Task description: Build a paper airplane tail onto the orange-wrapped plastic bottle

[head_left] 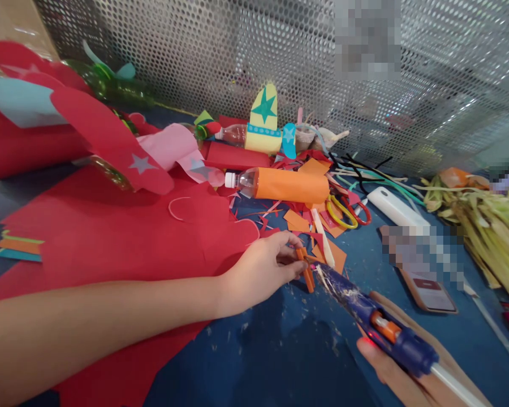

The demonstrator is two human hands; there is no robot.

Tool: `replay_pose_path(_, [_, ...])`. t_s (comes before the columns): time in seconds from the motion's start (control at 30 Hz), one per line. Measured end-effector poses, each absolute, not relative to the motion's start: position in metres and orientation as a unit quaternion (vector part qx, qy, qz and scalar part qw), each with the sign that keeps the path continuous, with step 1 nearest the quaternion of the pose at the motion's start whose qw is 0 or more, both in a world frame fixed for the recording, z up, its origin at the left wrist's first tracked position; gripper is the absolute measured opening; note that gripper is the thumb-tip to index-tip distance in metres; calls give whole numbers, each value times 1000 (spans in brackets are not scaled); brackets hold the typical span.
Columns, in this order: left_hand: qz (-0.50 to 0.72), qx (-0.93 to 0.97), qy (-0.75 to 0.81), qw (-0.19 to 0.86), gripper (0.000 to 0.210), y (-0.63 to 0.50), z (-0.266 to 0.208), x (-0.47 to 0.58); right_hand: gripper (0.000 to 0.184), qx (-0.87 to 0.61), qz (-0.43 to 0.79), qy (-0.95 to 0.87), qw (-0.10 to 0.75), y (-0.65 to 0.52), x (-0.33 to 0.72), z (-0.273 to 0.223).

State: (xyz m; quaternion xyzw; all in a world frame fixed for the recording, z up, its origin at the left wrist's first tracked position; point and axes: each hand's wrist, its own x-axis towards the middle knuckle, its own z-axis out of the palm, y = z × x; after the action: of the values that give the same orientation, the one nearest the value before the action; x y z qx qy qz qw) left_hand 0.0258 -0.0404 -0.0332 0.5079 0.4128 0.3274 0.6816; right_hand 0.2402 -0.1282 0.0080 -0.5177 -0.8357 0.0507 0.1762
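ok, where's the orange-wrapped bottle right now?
Head view, centre: the orange-wrapped bottle lies on its side beyond the left hand, cap pointing left, beside the red paper sheet.

Two clear plastic bottles lay near twelve o'clock: one wrapped in orange paper, one in yellow paper bearing a green star; one blue glue gun sat at four o'clock

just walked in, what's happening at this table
A person is working with craft paper. The left hand pinches a small orange paper piece, and the right hand holds a blue glue gun with its nozzle at that piece. Behind them on the blue table lie an orange-wrapped bottle, red paper sheets and scraps.
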Motion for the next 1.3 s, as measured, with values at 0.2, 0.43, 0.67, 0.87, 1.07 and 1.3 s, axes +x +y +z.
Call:
replay_pose_path(0.2, [321,537,403,669,17,-40,-33,23,26,-518,49,-836,175,-122,237,7])
replay_pose_path(0.43, [320,541,407,663,17,-40,-34,23,27,-519,39,-834,182,-124,239,5])
replay_pose_path(0.67, [324,514,417,675,15,-40,-29,25,25,-523,41,-831,185,-132,244,2])
replay_pose_path(0.87, [319,514,421,676,14,-40,-25,25,24,-529,54,-828,176,-133,244,5])
replay_pose_path(1.07, [324,530,412,667,15,-39,-31,25,28,-539,67,-823,169,-123,236,13])
replay_pose_path(1.3, [326,536,398,670,17,-39,-34,24,35,-557,71,-805,193,-115,226,18])
